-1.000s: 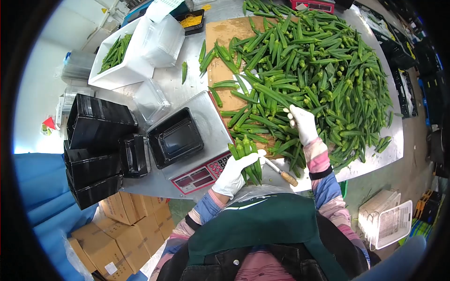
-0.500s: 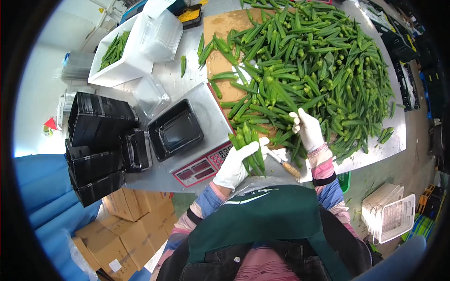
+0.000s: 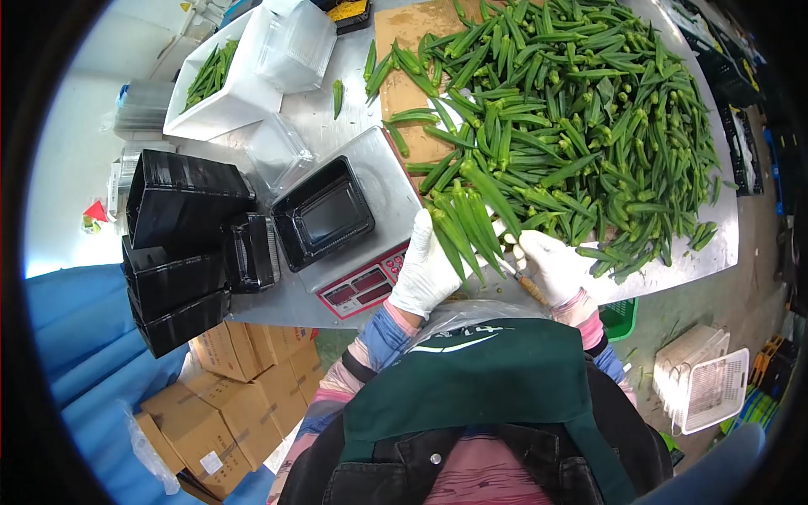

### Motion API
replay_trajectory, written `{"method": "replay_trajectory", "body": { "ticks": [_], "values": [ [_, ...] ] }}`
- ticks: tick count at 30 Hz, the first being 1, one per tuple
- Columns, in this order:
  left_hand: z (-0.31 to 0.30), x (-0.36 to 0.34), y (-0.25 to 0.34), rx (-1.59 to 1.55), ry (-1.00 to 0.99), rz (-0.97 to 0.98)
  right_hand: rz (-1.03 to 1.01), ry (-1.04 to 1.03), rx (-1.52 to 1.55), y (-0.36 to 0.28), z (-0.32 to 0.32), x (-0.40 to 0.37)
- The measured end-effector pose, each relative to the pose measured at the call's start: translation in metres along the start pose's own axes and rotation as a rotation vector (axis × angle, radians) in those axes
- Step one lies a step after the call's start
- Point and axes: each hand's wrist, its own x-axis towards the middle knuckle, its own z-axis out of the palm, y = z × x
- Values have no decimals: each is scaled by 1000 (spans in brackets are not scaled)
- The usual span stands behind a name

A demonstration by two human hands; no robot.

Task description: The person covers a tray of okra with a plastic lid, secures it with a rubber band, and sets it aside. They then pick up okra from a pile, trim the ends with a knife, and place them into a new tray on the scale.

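Observation:
My left hand point(image 3: 427, 273), in a white glove, is closed around a bunch of okra pods point(image 3: 465, 225) in front of the scale. Close beside it, my gloved right hand point(image 3: 549, 263) pinches the end of one okra pod point(image 3: 492, 198), which slants up and left against the bunch. A small knife with a wooden handle point(image 3: 532, 289) lies between my hands, partly hidden by the right one. The large okra heap point(image 3: 589, 126) spreads beyond both hands. An empty black tray point(image 3: 324, 215) rests on the scale point(image 3: 391, 181), left of my left hand.
Stacked black trays point(image 3: 181, 202) stand at the left table edge. Behind them are a clear lid point(image 3: 278, 151), a white box point(image 3: 223, 122) with okra inside and clear containers point(image 3: 299, 50). Cardboard boxes point(image 3: 219, 421) sit below on the left, white baskets point(image 3: 707, 379) on the right floor.
My right hand has come down and toward the left hand, bringing its okra pod to the bunch. The bunch has risen slightly and its pods fan out more. The view has shifted a little.

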Motion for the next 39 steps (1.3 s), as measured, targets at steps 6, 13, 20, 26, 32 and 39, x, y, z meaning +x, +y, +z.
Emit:
{"method": "replay_trajectory", "body": {
  "ticks": [6,13,20,26,32,39],
  "values": [
    [7,-2,-7,262,28,94,45,15,31,-4,11,-4],
    [11,4,-13,468,90,141,-61,-42,-315,5,7,-4],
    [10,4,-15,487,149,158,-109,-27,-438,20,4,-1],
    [-6,5,-11,646,206,98,-164,4,-645,2,13,-8],
    [-11,7,-24,1151,193,274,-658,186,-831,-33,47,-2],
    [-19,7,-29,1320,132,104,-663,93,-926,-34,46,4]
  ]
}}
